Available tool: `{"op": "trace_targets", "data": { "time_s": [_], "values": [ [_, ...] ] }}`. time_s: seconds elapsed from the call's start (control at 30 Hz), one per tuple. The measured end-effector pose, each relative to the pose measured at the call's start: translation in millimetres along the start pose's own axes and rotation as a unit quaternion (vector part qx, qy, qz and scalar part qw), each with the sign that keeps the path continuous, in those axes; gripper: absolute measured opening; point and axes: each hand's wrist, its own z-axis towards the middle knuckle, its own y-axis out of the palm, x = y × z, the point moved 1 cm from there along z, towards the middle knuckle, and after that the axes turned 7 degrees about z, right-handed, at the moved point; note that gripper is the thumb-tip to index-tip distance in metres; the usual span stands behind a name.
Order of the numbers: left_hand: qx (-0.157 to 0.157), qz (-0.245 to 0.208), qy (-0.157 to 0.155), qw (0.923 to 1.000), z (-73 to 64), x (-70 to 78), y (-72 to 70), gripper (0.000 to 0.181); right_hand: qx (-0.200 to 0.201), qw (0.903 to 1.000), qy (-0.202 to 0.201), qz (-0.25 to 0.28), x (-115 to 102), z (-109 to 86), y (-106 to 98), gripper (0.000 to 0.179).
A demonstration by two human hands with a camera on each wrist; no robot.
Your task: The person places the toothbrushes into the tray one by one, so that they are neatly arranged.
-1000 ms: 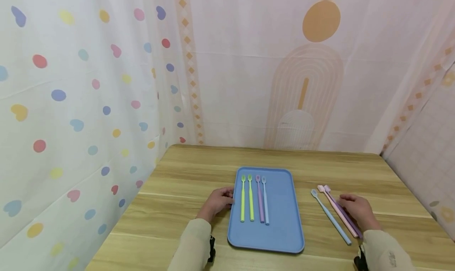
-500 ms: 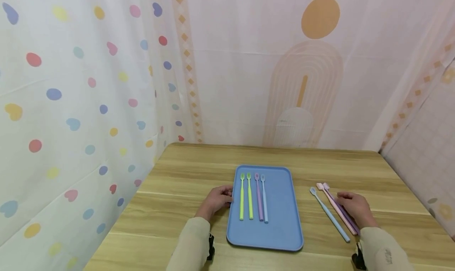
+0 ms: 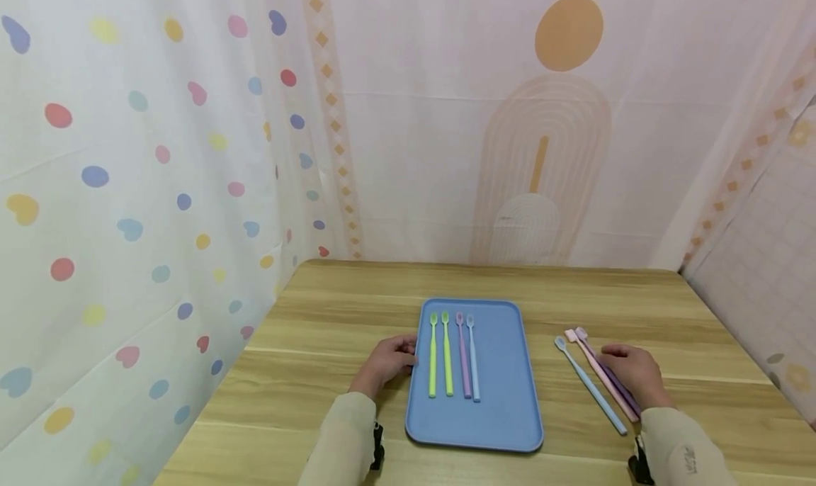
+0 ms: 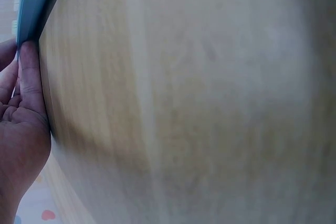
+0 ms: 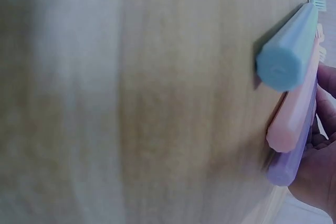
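Observation:
My left hand [image 3: 385,362] is at the left edge of a blue rectangular tray [image 3: 503,422], and its thumb and fingertips hold the rim. On the tray, two yellow-green toothbrushes [image 3: 448,362], a purple toothbrush [image 3: 463,362] and a light-blue toothbrush [image 3: 474,365] lie in a row, heads away from me. To the right, my right hand [image 3: 637,376] rests beside a second purple toothbrush [image 5: 294,163], its bent fingers reaching to the handle. A pink toothbrush [image 3: 605,380] lies close along that one. Left of the pair is another light-blue toothbrush [image 3: 593,388], on the wood.
All of this sits on a wooden table [image 3: 357,302]. A patterned curtain [image 3: 408,153] hangs behind its far edge, and a dotted curtain [image 3: 127,295] hangs along the left side. Bare wood shows between tray and loose toothbrushes.
The head view has shifted slightly. Both hands, the tray and the toothbrushes keep their places.

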Motion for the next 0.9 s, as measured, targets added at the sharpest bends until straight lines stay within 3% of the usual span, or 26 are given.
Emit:
{"op": "trace_targets", "data": {
  "time_s": [0.5,0.9],
  "values": [
    [0.008,-0.003,0.0,1.0,0.1,0.8,-2.2,0.046,0.023,0.9984,-0.034,-0.038,1.0,3.8,3.3,0.038],
    [0.002,0.004,0.009,0.9999,-2.2,1.5,-0.3,0.047,0.015,0.9995,-0.013,-0.025,5.0,4.0,-3.2,0.044]
  ]
}}
